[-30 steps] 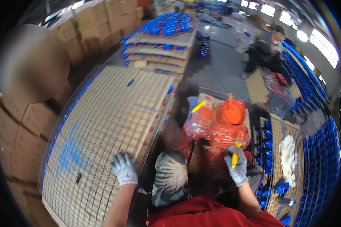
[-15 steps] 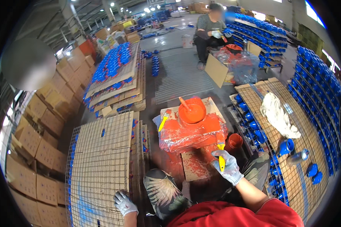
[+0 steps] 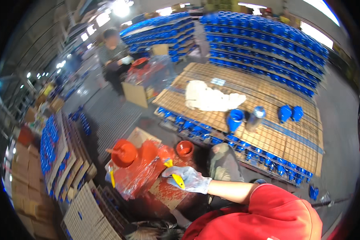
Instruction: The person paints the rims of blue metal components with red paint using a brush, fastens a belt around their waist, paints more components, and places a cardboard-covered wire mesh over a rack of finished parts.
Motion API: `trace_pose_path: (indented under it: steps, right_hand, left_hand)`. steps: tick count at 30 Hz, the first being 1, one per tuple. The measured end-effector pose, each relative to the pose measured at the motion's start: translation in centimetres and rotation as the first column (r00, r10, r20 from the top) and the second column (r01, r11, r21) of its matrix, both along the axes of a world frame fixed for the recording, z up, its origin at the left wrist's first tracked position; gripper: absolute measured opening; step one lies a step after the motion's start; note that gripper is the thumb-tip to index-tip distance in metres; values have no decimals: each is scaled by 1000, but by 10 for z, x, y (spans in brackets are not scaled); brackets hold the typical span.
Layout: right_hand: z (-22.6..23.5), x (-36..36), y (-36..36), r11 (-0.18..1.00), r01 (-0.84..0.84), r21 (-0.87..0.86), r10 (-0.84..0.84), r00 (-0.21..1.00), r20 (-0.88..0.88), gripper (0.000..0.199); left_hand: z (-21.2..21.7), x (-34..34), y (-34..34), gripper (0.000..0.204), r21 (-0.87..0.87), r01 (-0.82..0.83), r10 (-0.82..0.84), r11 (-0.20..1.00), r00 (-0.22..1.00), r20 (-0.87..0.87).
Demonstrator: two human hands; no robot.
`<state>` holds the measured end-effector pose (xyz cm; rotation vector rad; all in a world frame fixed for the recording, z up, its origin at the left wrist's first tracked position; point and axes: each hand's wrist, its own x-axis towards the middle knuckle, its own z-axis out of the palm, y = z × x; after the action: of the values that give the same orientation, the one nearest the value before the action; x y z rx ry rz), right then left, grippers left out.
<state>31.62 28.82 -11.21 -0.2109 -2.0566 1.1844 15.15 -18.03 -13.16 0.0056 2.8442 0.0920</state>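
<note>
My right hand [image 3: 192, 180], in a pale paint-stained work glove, is closed around the yellow handle of a paintbrush [image 3: 177, 180]. The bristle end points away from me, over a low stand wrapped in red-smeared plastic [image 3: 142, 174]. On the stand sits a tub of orange-red paint [image 3: 129, 155], with an orange-coated handle sticking out to the left. A second yellow brush [image 3: 112, 178] lies at the stand's left edge. Just beyond my right hand, a small red pot [image 3: 185, 149] holds dark red paint. My left hand is out of view.
To the right, a mesh-topped rack [image 3: 284, 134] carries a white cloth bundle [image 3: 212, 97], a blue cup-shaped part [image 3: 235, 118], a metal can [image 3: 256, 118] and two blue parts [image 3: 285, 113]. Shelves of blue parts [image 3: 264, 48] stand behind. A co-worker [image 3: 113, 56] sits far left.
The view has swung to the right, so the stand and co-worker appear farther left. My left hand, previously on the mesh at left, has left the picture. My right hand still grips the paintbrush.
</note>
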Motion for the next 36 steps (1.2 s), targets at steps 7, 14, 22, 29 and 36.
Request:
trace_pose_path:
  steps: [7, 14, 22, 29, 36]
  right_hand:
    - [26, 58, 54, 947, 129, -295, -152, 987, -55, 22]
    - [4, 145, 145, 554, 607, 570, -828, 477, 295, 28]
    - [-68, 127, 216, 477, 612, 632, -874, 253, 415, 33]
    - [-73, 133, 237, 371, 548, 750, -928, 188, 321, 24]
    - [-32, 118, 241, 546, 672, 500, -813, 279, 512, 27]
  left_hand:
    - [16, -75, 125, 47, 523, 527, -381, 670, 849, -367]
    - [-20, -78, 293, 34, 408, 866, -808, 289, 449, -381]
    - [-75, -79, 362, 28, 763, 583, -771, 279, 609, -183]
    - [-14, -37, 428, 14, 788, 191, -648, 585, 694, 312]
    - [-79, -49, 440, 24, 851, 429, -812, 304, 583, -4]
